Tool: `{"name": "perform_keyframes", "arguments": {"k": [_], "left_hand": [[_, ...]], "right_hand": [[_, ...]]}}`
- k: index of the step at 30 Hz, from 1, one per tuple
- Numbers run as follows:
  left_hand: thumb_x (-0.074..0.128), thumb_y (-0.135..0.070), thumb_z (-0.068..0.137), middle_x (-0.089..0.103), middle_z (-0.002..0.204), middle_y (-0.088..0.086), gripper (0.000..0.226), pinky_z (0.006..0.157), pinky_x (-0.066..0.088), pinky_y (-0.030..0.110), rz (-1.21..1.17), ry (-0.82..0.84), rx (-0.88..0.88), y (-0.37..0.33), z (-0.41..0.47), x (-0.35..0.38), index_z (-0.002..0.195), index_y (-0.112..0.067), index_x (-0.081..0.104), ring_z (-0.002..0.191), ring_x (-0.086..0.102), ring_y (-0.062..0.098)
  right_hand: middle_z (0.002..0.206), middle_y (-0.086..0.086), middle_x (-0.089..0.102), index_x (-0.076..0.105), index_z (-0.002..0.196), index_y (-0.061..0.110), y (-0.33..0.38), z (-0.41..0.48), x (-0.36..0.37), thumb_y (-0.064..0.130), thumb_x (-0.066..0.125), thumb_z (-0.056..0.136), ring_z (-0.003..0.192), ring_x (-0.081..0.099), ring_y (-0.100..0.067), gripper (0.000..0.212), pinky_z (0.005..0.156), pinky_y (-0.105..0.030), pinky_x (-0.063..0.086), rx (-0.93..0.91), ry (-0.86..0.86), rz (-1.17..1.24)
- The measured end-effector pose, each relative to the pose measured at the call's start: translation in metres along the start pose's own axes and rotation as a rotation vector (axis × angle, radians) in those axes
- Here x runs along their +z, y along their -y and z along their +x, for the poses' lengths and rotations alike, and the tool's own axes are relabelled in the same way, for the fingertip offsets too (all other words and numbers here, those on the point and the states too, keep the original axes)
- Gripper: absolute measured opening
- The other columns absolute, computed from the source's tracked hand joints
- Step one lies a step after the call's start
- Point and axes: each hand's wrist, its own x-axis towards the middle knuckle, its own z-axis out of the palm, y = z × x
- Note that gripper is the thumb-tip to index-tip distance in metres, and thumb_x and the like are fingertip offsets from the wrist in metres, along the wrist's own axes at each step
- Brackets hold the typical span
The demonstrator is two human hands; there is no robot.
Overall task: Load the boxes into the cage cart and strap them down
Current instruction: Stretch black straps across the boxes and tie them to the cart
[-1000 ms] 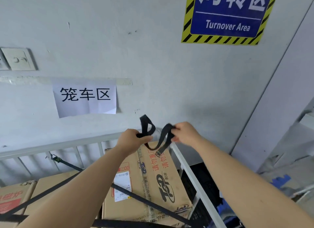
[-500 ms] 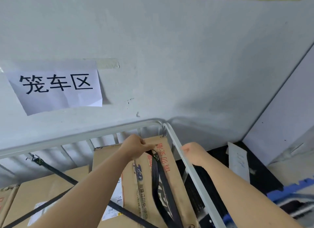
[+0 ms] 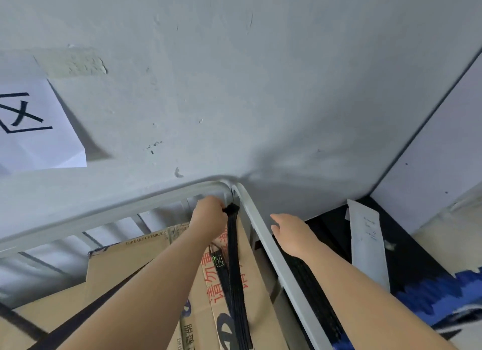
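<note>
My left hand [image 3: 208, 216] is shut on the top end of a black strap [image 3: 234, 248] at the far right corner of the grey cage cart [image 3: 146, 201]. The strap hangs down from that hand over a tall cardboard box [image 3: 229, 292] with red and blue print. My right hand [image 3: 292, 232] is outside the cart's right rail [image 3: 263, 234], fingers loosely curled, holding nothing. Lower cardboard boxes [image 3: 122, 266] fill the cart to the left, and another black strap [image 3: 86, 313] runs diagonally across them under my left forearm.
A grey wall stands right behind the cart, with a white paper sign [image 3: 31, 130] at the left. Right of the cart a white strip [image 3: 365, 240] leans over dark floor, with a blue pallet [image 3: 430, 295] lower right.
Both hands held the strap up in front of the wall a second ago. My left hand has carried it down to the cart's corner and my right hand has let go and moved outside the rail.
</note>
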Motion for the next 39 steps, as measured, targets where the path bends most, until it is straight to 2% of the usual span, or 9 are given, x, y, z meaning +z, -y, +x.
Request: {"name": "perform_keyframes", "arguments": {"k": [10,14,18,20,22,26,32,36,39], "left_hand": [[0.049,-0.011,0.094,0.069,0.102,0.001,0.029,0.066,0.042,0.024,-0.057,0.021,0.03,-0.003,0.065,0.086,0.113,-0.019,0.069,0.088,0.062,0.02],[0.043,-0.025,0.099,0.053,0.121,0.0,0.031,0.073,0.04,0.026,0.025,0.044,0.148,0.017,0.073,0.095,0.123,-0.026,0.062,0.093,0.059,0.024],[0.043,-0.027,0.1,0.039,0.132,-0.001,0.029,0.087,0.043,0.028,0.029,0.085,0.289,0.027,0.077,0.104,0.119,-0.018,0.064,0.098,0.057,0.022],[0.043,-0.025,0.1,0.041,0.139,-0.007,0.029,0.097,0.034,0.028,0.073,0.14,0.344,0.027,0.081,0.107,0.116,-0.02,0.066,0.114,0.046,0.022],[0.041,-0.025,0.099,0.044,0.136,-0.02,0.031,0.095,0.023,0.026,0.131,0.184,0.372,0.026,0.085,0.107,0.113,-0.028,0.068,0.118,0.032,0.021],[0.043,-0.026,0.096,0.038,0.137,-0.026,0.029,0.097,0.012,0.03,0.131,0.191,0.379,0.03,0.089,0.109,0.111,-0.033,0.067,0.122,0.021,0.017],[0.044,-0.029,0.095,0.031,0.144,-0.025,0.028,0.104,0.008,0.034,0.125,0.263,0.358,0.033,0.094,0.108,0.113,-0.036,0.064,0.126,0.015,0.015],[0.045,-0.03,0.094,0.03,0.143,-0.023,0.028,0.101,0.008,0.031,0.137,0.325,0.317,0.026,0.101,0.105,0.114,-0.037,0.063,0.127,0.014,0.016],[0.046,-0.026,0.094,0.035,0.141,-0.023,0.029,0.104,0.012,0.033,0.13,0.313,0.345,0.027,0.103,0.106,0.115,-0.033,0.065,0.128,0.018,0.017]], "right_hand": [[0.151,-0.004,0.036,0.033,0.147,0.013,-0.022,0.071,0.023,0.018,0.034,0.103,0.137,0.034,-0.02,0.044,0.112,-0.028,0.027,-0.059,0.016,0.194],[0.127,0.0,0.061,0.051,0.135,0.025,-0.018,0.093,0.028,0.019,0.041,0.1,0.106,0.059,-0.016,0.038,0.089,-0.029,0.049,-0.093,0.013,0.343],[0.107,0.004,0.069,0.061,0.123,0.028,-0.015,0.103,0.03,0.021,0.045,0.099,0.086,0.065,-0.012,0.029,0.079,-0.031,0.055,-0.079,0.022,0.524],[0.094,0.008,0.07,0.064,0.119,0.024,-0.016,0.105,0.032,0.02,0.048,0.099,0.077,0.068,-0.008,0.026,0.066,-0.027,0.057,-0.068,0.052,0.606],[0.088,0.009,0.07,0.065,0.118,0.019,-0.016,0.105,0.032,0.014,0.053,0.097,0.068,0.069,-0.005,0.025,0.055,-0.017,0.052,-0.04,0.107,0.763],[0.113,-0.003,0.064,0.057,0.129,0.018,-0.021,0.11,0.034,0.006,0.057,0.094,0.078,0.071,-0.014,0.037,0.062,-0.022,0.056,-0.011,0.206,0.977],[0.122,0.012,0.059,0.057,0.126,0.035,-0.026,0.125,0.041,-0.005,0.071,0.078,0.097,0.069,-0.017,0.065,0.082,-0.042,0.057,-0.063,0.273,0.983],[0.107,-0.002,0.07,0.069,0.11,0.025,-0.027,0.135,0.047,-0.009,0.068,0.078,0.09,0.069,-0.029,0.047,0.088,-0.054,0.052,-0.032,0.317,1.162],[0.102,-0.005,0.072,0.071,0.102,0.024,-0.028,0.138,0.046,-0.007,0.071,0.077,0.088,0.07,-0.028,0.04,0.082,-0.047,0.057,-0.02,0.282,1.12]]}}
